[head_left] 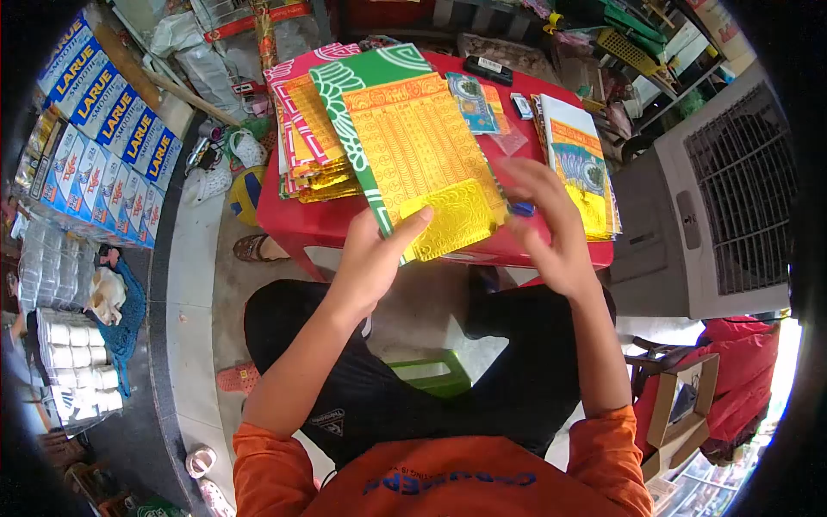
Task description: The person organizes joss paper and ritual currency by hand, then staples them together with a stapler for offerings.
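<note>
My left hand (370, 258) holds a stack of printed paper by its lower left corner, thumb on top. The stack has a green and white sheet (392, 62), an orange-yellow patterned sheet (413, 129) and a shiny gold sheet (455, 220) at the near end. My right hand (551, 228), slightly blurred, is at the right edge of the gold sheet with its fingers apart. Behind the held stack, a pile with pink sheets (301, 112) lies on the red table (297, 226). Another stack with a blue and gold print (579, 164) lies at the table's right.
A black object (488, 71) and small blue packets (472, 102) lie at the table's back. A grey air cooler (702, 207) stands right, beer cartons (103, 112) left. A green stool (435, 375) is between my legs. A person in red (732, 388) is at lower right.
</note>
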Demonstrator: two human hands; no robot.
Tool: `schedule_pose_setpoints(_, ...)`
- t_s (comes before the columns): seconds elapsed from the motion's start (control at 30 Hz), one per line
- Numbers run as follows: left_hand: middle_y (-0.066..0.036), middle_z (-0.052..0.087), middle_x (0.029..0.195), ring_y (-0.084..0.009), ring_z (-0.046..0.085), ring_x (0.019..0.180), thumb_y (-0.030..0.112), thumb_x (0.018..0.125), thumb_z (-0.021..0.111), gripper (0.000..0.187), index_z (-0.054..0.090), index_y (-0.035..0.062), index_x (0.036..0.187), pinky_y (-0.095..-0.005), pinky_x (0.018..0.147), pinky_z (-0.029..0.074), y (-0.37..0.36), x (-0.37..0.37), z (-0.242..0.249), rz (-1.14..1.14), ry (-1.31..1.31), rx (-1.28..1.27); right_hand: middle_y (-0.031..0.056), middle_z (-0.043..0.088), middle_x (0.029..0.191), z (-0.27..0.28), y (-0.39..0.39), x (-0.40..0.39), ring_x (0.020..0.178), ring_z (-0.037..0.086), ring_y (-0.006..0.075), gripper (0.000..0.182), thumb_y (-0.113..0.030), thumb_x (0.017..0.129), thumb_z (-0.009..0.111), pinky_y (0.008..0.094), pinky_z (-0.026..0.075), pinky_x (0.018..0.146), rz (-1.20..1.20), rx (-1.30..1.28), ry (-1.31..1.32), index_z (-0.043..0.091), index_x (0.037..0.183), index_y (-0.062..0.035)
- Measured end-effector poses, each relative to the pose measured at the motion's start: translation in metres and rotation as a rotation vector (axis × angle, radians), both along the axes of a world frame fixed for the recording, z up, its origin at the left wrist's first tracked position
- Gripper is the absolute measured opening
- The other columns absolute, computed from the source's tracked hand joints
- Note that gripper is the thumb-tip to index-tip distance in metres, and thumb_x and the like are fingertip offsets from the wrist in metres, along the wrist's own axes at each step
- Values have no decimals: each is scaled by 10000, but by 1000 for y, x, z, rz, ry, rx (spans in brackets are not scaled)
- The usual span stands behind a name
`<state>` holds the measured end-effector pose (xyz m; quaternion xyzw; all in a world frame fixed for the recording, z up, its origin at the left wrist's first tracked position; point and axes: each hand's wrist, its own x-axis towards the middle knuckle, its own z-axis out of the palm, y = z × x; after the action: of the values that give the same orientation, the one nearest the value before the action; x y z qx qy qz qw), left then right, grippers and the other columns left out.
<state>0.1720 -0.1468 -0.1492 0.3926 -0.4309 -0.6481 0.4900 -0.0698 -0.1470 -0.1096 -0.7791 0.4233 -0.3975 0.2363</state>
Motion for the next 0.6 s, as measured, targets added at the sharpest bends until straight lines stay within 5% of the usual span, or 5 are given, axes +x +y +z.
schedule_pose_setpoints(0.07,-54,683,1205,-108,613,1077,188,993,684,351,639,-30,1264,-294,950,477,-1,0,-4,-31,-136,-103,149,541,1404,-1,-5,1,1179,627,231,597,-95,966,637,363,496,1001,-103,310,-278,405,1513,-35)
schedule_pose_setpoints(0.23,-46,701,1160,-104,618,1036,208,1010,667,334,653,-31,1243,-292,914,492,-7,-4,-2,-83,-235,-264,131,555,1395,-10,-37,-3,1163,617,191,587,-159,989,658,342,477,1007,-67,255,-419,412,1498,-2)
schedule_pose_setpoints(0.43,-59,691,1189,-128,616,1063,156,996,680,326,632,-31,1259,-317,953,489,-34,-14,-10,-132,-334,-412,55,703,1099,-3,-49,-11,1059,637,122,268,-157,1000,659,315,489,960,10,215,-565,632,1211,5)
schedule_pose_setpoints(0.6,-61,690,1191,-134,616,1073,143,983,693,318,634,-24,1248,-319,958,489,-39,-15,-14,-197,-420,-351,32,717,1013,-6,-44,-25,963,643,93,162,-139,962,717,285,510,890,7,270,-592,690,1056,-10)
